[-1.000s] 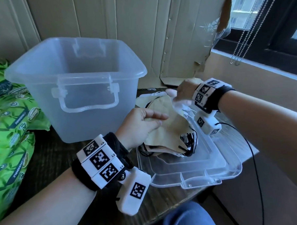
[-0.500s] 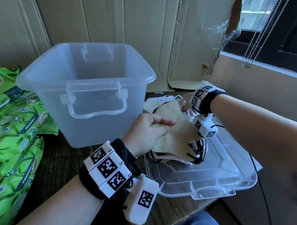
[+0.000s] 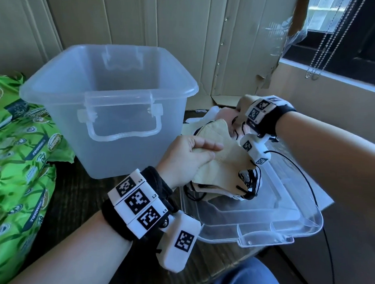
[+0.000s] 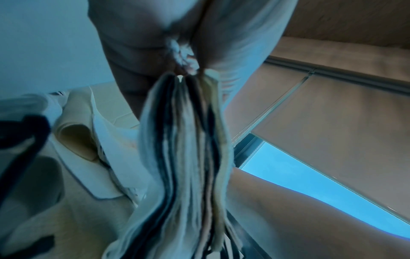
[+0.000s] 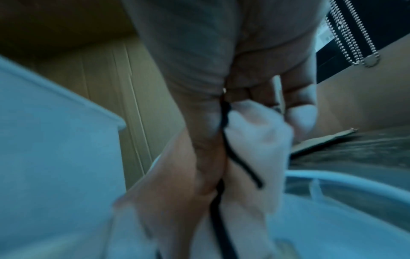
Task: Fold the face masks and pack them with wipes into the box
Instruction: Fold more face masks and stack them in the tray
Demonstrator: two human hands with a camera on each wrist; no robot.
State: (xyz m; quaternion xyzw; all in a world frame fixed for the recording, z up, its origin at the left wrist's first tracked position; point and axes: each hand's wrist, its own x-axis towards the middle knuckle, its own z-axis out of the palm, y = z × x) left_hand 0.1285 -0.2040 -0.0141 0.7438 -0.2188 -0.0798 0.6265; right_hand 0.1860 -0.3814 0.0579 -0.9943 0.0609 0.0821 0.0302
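Translucent plastic box (image 3: 111, 100); seemingly matt cloth masks (image 3: 222, 164).

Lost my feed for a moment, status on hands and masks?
Left hand grips folded mask stack above lid. Right hand pinches a pale mask. Box open, nothing blocking.

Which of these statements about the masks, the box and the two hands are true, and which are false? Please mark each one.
1. The box holds folded masks. False: nothing shows inside it.
2. The left hand grips a stack of masks. True.
3. The lid is on the box. False: it lies upturned on the table beside the box.
4. The right hand pinches a pale mask with a black strap. True.
5. The wipes lie right of the box. False: the green packs lie left of it.
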